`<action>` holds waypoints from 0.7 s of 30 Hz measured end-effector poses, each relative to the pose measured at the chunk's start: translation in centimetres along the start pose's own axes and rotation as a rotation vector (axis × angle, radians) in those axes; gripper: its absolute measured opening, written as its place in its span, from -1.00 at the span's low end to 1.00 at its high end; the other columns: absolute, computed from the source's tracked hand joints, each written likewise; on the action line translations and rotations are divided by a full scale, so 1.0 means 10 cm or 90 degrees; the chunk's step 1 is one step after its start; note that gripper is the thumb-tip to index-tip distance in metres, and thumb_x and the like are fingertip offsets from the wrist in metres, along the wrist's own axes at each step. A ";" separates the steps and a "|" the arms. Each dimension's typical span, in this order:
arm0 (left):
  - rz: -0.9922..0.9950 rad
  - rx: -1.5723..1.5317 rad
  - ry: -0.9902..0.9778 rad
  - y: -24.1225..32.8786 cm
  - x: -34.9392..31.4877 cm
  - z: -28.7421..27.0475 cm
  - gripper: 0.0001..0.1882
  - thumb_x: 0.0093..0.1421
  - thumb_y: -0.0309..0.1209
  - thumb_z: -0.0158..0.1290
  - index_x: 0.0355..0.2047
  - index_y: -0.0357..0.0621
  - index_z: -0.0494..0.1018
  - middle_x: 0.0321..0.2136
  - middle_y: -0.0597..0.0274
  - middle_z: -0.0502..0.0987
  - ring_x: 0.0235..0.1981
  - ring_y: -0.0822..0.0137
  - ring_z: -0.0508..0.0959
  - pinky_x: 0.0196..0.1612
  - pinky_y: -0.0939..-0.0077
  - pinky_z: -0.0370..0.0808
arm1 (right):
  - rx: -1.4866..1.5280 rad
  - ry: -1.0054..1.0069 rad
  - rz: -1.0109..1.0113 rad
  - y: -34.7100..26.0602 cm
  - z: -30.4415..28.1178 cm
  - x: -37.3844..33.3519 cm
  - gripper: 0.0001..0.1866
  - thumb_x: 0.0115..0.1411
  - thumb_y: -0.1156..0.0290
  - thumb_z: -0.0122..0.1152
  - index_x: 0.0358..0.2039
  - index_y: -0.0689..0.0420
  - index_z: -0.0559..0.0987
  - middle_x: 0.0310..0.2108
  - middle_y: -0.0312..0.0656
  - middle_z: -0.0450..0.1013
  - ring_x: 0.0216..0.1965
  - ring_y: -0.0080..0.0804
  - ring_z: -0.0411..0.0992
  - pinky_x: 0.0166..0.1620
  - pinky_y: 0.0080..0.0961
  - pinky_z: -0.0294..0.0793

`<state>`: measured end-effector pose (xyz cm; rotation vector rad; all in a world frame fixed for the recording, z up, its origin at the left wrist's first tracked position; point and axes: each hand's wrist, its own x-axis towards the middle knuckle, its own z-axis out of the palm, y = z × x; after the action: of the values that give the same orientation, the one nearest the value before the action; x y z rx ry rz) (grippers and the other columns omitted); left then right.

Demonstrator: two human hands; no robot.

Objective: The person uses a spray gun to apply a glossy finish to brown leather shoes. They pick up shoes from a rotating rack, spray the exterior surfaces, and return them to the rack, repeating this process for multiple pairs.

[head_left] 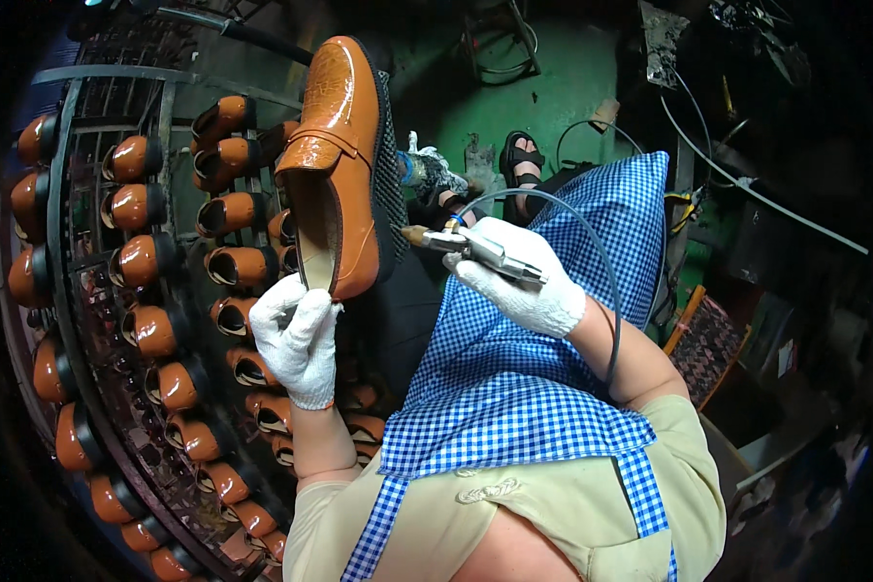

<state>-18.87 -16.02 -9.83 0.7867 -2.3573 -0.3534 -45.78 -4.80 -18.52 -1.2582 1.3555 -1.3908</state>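
Note:
A glossy orange-brown loafer (354,102) with a black sole is held up, toe away from me, its opening facing left. Its heel is gripped by my left hand (296,339), in a white knit glove, with the fingers closed at the back edge. My right hand (533,276), also gloved, wraps round a metal air gun (495,258). The gun's brass nozzle (416,235) points left at the sole side near the heel; a small gap seems to separate them. A thin grey hose (606,262) loops from the gun over my right forearm.
On the left stands a metal rack (68,194) filled with several rows of similar brown shoes (136,209). Beyond my apron (514,417) are a black sandal (524,160) and a cloth-wrapped post (432,175). A woven seat (708,344) and a pale hose (747,184) are at the right.

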 end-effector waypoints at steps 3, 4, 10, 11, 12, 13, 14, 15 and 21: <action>0.006 0.011 -0.002 0.01 -0.01 -0.02 -0.50 0.15 -0.71 0.32 0.07 0.00 0.64 0.04 0.14 0.53 0.03 0.20 0.57 0.11 0.35 0.51 | -0.023 0.051 -0.073 0.08 0.10 0.05 -0.77 0.30 0.23 0.41 -0.20 0.10 0.63 -0.44 -0.17 0.49 -0.46 -0.22 0.49 -0.34 -0.39 0.48; 0.008 0.011 -0.002 0.01 -0.02 -0.03 -0.50 0.15 -0.72 0.31 0.08 0.01 0.63 0.05 0.13 0.53 0.03 0.20 0.57 0.11 0.35 0.51 | -0.022 0.050 -0.068 0.08 0.12 0.06 -0.77 0.30 0.23 0.41 -0.20 0.10 0.63 -0.44 -0.17 0.49 -0.46 -0.22 0.49 -0.34 -0.39 0.48; -0.008 -0.001 -0.022 0.02 0.01 -0.05 -0.49 0.18 -0.73 0.27 0.09 0.05 0.62 0.03 0.12 0.54 0.01 0.21 0.58 0.09 0.34 0.52 | 0.021 0.048 -0.054 0.03 0.14 0.10 -0.77 0.30 0.21 0.40 -0.19 0.08 0.63 -0.41 -0.17 0.49 -0.42 -0.23 0.50 -0.33 -0.40 0.48; -0.018 -0.018 -0.036 -0.01 0.01 -0.06 -0.49 0.19 -0.73 0.26 0.10 0.04 0.61 0.02 0.12 0.55 -0.01 0.22 0.58 0.08 0.34 0.52 | 0.038 0.049 -0.059 0.02 0.14 0.11 -0.77 0.30 0.21 0.39 -0.19 0.08 0.64 -0.41 -0.18 0.49 -0.42 -0.23 0.50 -0.33 -0.39 0.48; -0.028 -0.034 -0.050 -0.03 0.00 -0.08 -0.50 0.20 -0.73 0.25 0.10 0.04 0.61 0.01 0.11 0.56 -0.02 0.23 0.58 0.07 0.34 0.53 | 0.013 0.051 -0.072 0.03 0.15 0.11 -0.77 0.30 0.21 0.39 -0.19 0.08 0.64 -0.40 -0.18 0.50 -0.41 -0.23 0.51 -0.33 -0.39 0.48; -0.034 -0.057 -0.072 -0.11 0.00 -0.12 -0.51 0.21 -0.73 0.25 0.10 0.03 0.61 -0.01 0.10 0.56 -0.04 0.24 0.59 0.06 0.34 0.53 | -0.013 0.054 -0.084 0.04 0.16 0.12 -0.78 0.30 0.22 0.39 -0.19 0.08 0.64 -0.39 -0.18 0.50 -0.40 -0.22 0.52 -0.34 -0.38 0.48; -0.065 -0.088 -0.072 -0.10 0.02 -0.12 -0.55 0.19 -0.73 0.26 0.05 0.00 0.62 -0.04 0.11 0.57 -0.08 0.27 0.60 0.02 0.36 0.54 | -0.041 0.054 -0.097 0.04 0.16 0.12 -0.78 0.30 0.22 0.39 -0.19 0.07 0.65 -0.38 -0.18 0.51 -0.40 -0.22 0.52 -0.34 -0.37 0.48; -0.096 -0.118 -0.071 -0.07 0.06 -0.11 -0.59 0.17 -0.72 0.27 -0.01 -0.03 0.63 -0.08 0.12 0.59 -0.12 0.30 0.60 -0.01 0.38 0.55 | -0.058 0.060 -0.111 0.04 0.17 0.13 -0.78 0.30 0.21 0.38 -0.19 0.07 0.65 -0.38 -0.17 0.50 -0.40 -0.21 0.52 -0.34 -0.36 0.48; -0.024 -0.018 -0.109 0.12 0.33 -0.18 -0.65 0.03 -0.69 0.38 -0.17 -0.06 0.71 -0.31 0.19 0.63 -0.26 0.26 0.67 -0.15 0.45 0.60 | -0.118 0.032 -0.101 -0.06 0.14 0.11 -0.77 0.31 0.14 0.35 -0.22 0.03 0.66 -0.41 -0.17 0.48 -0.42 -0.19 0.51 -0.37 -0.33 0.49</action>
<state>-20.33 -17.16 -6.33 0.8175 -2.4929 -0.4875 -44.58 -6.13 -17.94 -1.4900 1.4732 -1.4383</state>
